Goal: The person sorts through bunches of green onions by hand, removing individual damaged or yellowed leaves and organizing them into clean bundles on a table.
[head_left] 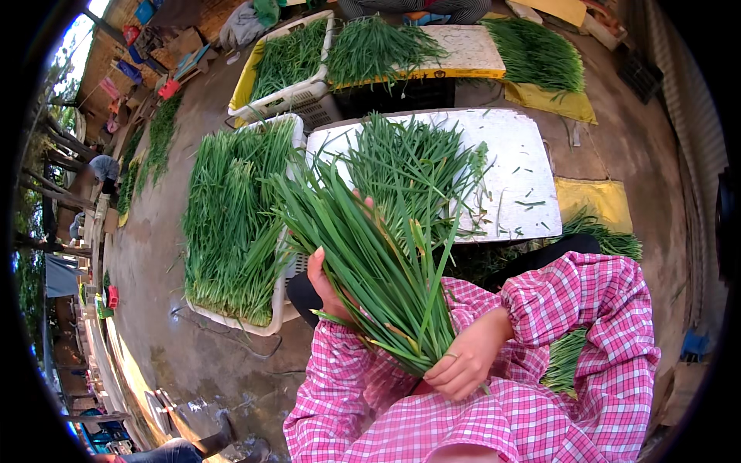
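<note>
A large bunch of green garlic chives (378,270) slants across my lap, its leaves fanned toward the far left. My right hand (467,359) is closed round the lower end of the bunch, a ring on one finger. Under the bunch's left side, my left hand (328,289) is wrapped round it; its thumb shows on the near side and fingertips on the far side, while the leaves hide the rest. Just beyond the bunch, a loose pile of chives (409,162) lies on a white board (525,177) sprinkled with leaf scraps.
A white crate (270,328) full of chives stands at the left of the board. Farther off are a second crate (324,65), a pale board (463,50) with chives and a seated person's legs (417,8). More chives (536,54) lie on yellow sheeting (552,100).
</note>
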{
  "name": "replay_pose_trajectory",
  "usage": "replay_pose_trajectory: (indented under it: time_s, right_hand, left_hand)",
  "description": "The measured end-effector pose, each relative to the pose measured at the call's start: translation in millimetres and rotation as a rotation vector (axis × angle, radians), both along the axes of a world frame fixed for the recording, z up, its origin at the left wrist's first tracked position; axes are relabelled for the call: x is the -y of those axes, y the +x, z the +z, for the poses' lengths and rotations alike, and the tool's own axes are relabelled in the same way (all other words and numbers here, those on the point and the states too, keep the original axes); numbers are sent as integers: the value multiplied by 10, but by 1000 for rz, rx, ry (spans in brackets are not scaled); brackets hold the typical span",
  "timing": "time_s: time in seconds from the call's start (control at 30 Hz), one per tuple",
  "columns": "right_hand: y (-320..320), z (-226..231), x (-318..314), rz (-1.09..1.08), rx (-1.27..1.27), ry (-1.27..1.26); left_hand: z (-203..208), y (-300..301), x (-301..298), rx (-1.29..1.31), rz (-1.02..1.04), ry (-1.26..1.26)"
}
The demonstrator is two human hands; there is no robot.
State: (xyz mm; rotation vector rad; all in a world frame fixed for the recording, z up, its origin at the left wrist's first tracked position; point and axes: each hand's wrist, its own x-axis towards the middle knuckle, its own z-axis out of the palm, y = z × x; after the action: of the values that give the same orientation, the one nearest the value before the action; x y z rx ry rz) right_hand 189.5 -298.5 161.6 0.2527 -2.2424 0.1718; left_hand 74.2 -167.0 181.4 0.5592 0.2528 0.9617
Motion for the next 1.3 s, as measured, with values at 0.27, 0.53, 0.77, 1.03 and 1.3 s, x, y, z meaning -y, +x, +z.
replay_pose_trajectory:
  time_s: [0.27,0.53,0.77,1.03,1.3]
  right_hand:
    - [13,-22,-17,-14,-2,22]
    - [8,-54,-23,-39,69,90]
    - [4,-63,-14,10,-3,8]
    - [17,-75,42,39,45,-53]
    - [11,-71,37,29,42,-48]
  left_hand:
    - [-37,-154,-59,-93,-152,-70]
    - [14,64,-25,-7,117,58]
    - [-73,173,15,94,-62,-14]
    - [-156,242,42,-52,-66,-19]
    - [-323,-32,-104,-198,-75,-95]
